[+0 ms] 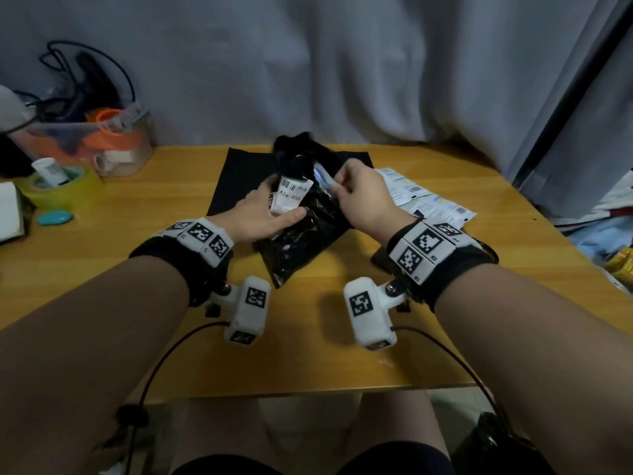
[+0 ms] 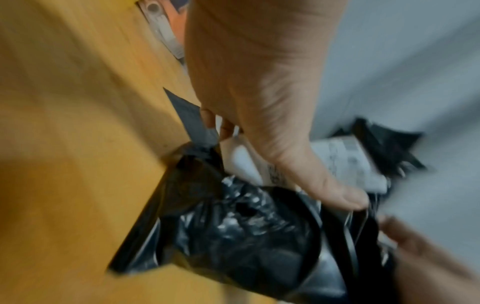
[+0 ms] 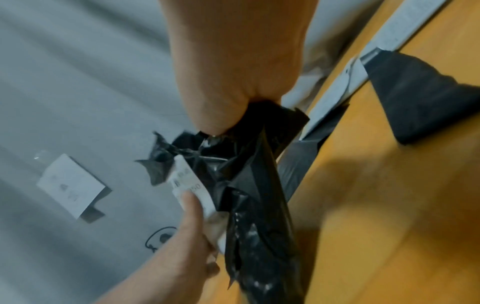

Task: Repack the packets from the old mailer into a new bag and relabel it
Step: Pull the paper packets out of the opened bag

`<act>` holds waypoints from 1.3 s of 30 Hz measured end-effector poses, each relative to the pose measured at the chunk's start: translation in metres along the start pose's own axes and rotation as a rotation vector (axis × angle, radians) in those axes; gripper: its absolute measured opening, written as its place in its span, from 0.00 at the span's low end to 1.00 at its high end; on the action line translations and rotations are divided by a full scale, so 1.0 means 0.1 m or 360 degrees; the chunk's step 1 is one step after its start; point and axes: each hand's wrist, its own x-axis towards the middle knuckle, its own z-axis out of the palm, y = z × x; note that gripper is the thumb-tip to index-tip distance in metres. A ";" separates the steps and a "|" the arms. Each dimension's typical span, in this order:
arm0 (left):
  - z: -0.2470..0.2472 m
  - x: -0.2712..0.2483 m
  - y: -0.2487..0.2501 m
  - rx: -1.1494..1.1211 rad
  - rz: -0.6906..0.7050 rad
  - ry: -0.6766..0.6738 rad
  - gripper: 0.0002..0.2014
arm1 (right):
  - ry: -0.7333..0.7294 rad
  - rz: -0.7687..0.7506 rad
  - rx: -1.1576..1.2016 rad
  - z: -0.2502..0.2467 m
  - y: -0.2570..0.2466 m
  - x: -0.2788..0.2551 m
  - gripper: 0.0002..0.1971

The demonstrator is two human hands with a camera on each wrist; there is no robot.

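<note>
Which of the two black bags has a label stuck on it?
The crumpled glossy bag held in both hands carries the white label; the flat matte bag beneath it shows none.

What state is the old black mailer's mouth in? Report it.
Open: the old black mailer has a torn, ragged mouth, and the right hand pinches something pale blue there.

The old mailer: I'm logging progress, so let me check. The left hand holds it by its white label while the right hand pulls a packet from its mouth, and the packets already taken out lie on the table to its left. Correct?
Nearly. In the head view the removed packets lie on the table to the right of the old mailer, not left. The left hand does hold the label; the right hand pulls a packet.
</note>
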 end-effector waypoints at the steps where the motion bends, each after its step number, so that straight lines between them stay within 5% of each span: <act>1: -0.06 -0.02 0.01 0.0059 0.0040 -0.0036 0.58 | 0.0026 -0.0105 0.0023 -0.04 -0.01 -0.01 0.06; 4: -0.23 -0.02 0.06 -0.0138 0.0214 0.0094 0.57 | 0.0181 -0.0347 0.0188 -0.19 0.00 -0.04 0.08; 6: -0.29 -0.01 0.11 -0.0435 0.0063 0.0296 0.49 | 0.0313 -0.0345 0.0354 -0.27 0.03 -0.03 0.08; 9: -0.30 0.01 0.20 -0.0807 -0.0271 0.0200 0.40 | 0.0401 -0.0284 0.0628 -0.32 0.03 0.00 0.11; 12: -0.21 0.06 0.27 -0.1023 -0.0199 0.0495 0.22 | 0.0475 -0.0265 0.0722 -0.34 0.00 0.01 0.10; 20: -0.13 0.16 0.20 -0.0878 -0.0193 0.1120 0.17 | 0.0787 -0.0204 0.0560 -0.44 0.03 0.08 0.04; 27: -0.11 0.05 0.34 -0.0519 -0.0043 0.1173 0.18 | 0.0911 -0.0019 0.0572 -0.51 0.18 0.00 0.03; 31: -0.16 -0.01 0.06 -0.0398 -0.0113 0.1147 0.22 | 0.0940 0.0282 0.0876 -0.73 0.46 -0.09 0.03; 39: -0.04 -0.12 -0.26 -0.0485 -0.0187 0.0874 0.20 | 0.0955 0.0707 0.0947 -0.80 0.76 -0.10 0.03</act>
